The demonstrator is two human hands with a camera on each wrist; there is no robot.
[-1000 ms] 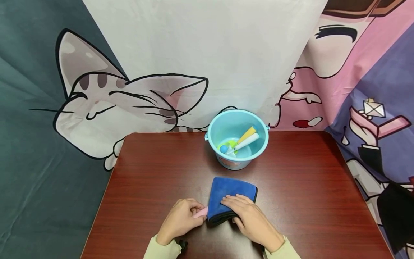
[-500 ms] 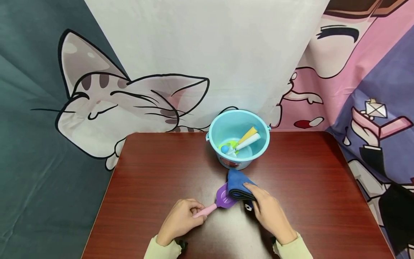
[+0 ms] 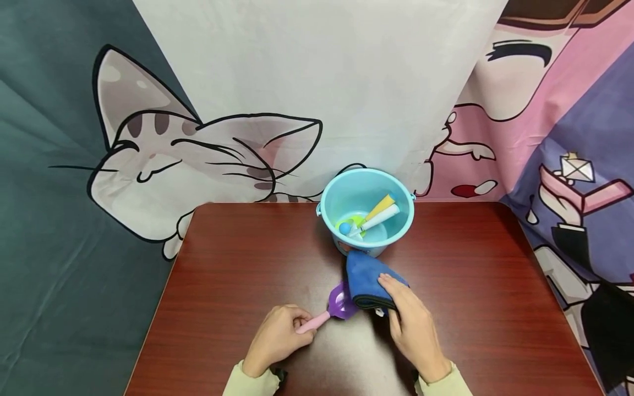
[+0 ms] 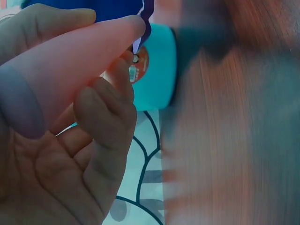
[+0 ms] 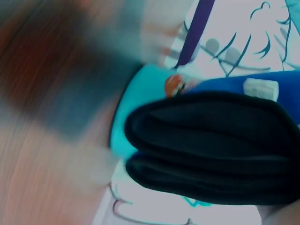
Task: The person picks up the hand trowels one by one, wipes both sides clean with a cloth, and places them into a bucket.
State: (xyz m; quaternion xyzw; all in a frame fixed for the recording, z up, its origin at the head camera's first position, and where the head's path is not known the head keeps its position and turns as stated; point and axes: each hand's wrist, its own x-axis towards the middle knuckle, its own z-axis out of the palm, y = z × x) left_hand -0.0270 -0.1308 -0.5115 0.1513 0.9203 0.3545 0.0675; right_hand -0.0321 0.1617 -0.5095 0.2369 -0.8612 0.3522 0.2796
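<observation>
My left hand (image 3: pixel 277 335) pinches the pink handle (image 3: pixel 313 323) of a toy shovel, whose purple blade (image 3: pixel 339 301) points toward the bucket. Against the right part of that blade lies a folded blue cloth (image 3: pixel 369 275) with black edging, hiding some of it. My right hand (image 3: pixel 413 324) grips the cloth at its right side, fingers on top and thumb at the near edge. Close up, the left wrist view has the pink handle (image 4: pixel 70 65) between thumb and fingers. The cloth's black-edged folds (image 5: pixel 211 140) fill much of the right wrist view.
A light blue bucket (image 3: pixel 342 201) stands at the table's back edge, just beyond the cloth. Inside lie several toy tools, including one with a yellow handle (image 3: pixel 380 207) and one with a white handle (image 3: pixel 383 216). A printed curtain (image 3: pixel 317 66) hangs behind the brown table (image 3: pixel 238 264).
A second ago the cloth covered the whole blade, under my flatter right hand. It has shifted away toward the bucket and right, uncovering part of the blade. My left hand has barely moved.
</observation>
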